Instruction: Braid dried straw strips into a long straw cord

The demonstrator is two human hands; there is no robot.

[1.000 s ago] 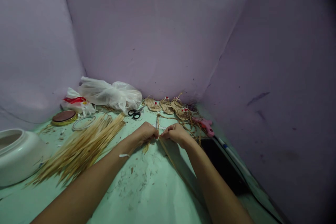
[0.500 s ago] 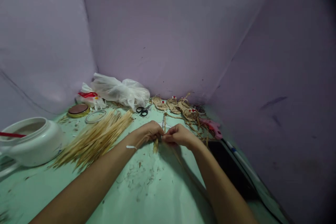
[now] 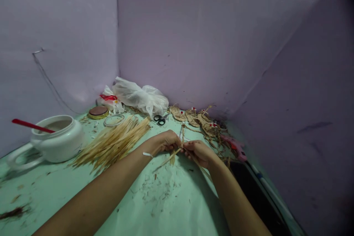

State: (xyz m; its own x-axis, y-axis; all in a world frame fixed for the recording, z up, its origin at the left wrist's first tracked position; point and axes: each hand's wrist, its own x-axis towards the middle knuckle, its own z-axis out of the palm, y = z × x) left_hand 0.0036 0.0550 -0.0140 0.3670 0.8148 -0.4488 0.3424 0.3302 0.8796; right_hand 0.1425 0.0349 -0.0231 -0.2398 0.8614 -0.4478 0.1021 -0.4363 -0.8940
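Both hands meet above the green tabletop, pinching the lower end of a short twisted cord of dried fibre (image 3: 182, 132). My left hand (image 3: 168, 141) is closed on it from the left, fingertips curled at the join. From the right, my right hand (image 3: 199, 152) pinches the same spot, its fingers nearly touching the left ones. Loose flat strips (image 3: 167, 162) stick out below the fingers toward the lower left, and another strip trails under the right wrist. Left of the hands lies a spread bundle of straw-coloured fibre strips (image 3: 113, 143).
Black scissors (image 3: 159, 119) lie behind the hands, near a white plastic bag (image 3: 141, 97). Woven pieces with red beads (image 3: 204, 121) and a pink glue gun (image 3: 235, 146) are at right, by a black flat object (image 3: 251, 191). A white pot (image 3: 61, 143) stands at left.
My view has turned left and tilted up slightly, so everything sits further right. A strip now points out to the lower left from between the fingers; both hands remain at the join.
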